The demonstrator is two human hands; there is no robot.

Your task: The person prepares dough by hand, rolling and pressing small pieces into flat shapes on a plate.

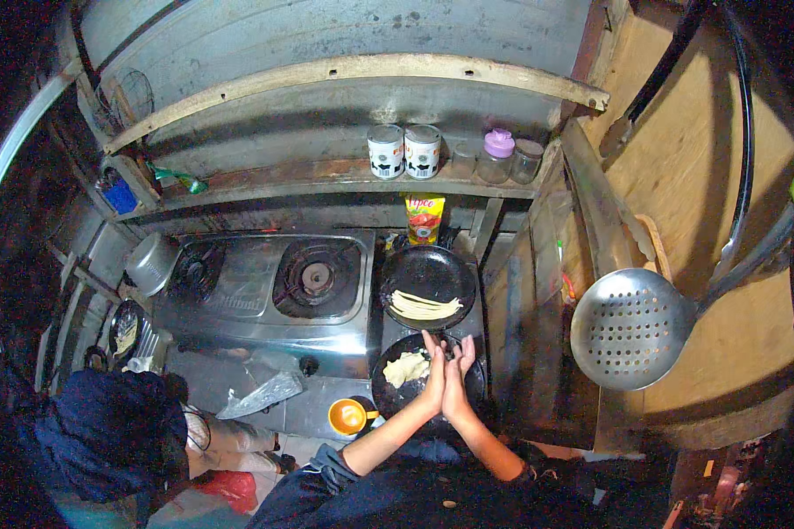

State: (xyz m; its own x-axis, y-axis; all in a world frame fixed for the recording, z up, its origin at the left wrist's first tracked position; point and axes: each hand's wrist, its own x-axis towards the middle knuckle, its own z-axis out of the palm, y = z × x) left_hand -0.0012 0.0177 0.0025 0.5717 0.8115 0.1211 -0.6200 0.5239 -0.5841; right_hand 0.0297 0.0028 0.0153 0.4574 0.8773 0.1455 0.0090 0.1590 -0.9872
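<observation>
My left hand (436, 373) and my right hand (458, 377) are pressed palm to palm above the lower black round pan (397, 398), fingers pointing away from me and partly spread. Whether anything lies between the palms is hidden. Beside my left hand, a lump of pale dough (406, 369) sits in that pan. Just beyond my fingertips, several thin dough strips (425, 306) lie side by side in the upper black pan (430, 269). An orange cup (347, 417) with its handle to the right stands left of my forearms.
A two-burner gas stove (258, 324) stands left of the pans, with a crumpled clear plastic bag (264, 395) before it. A perforated skimmer (628, 328) hangs at right. Cans (386, 152) and jars (496, 159) line the shelf. Another person (112, 436) is at lower left.
</observation>
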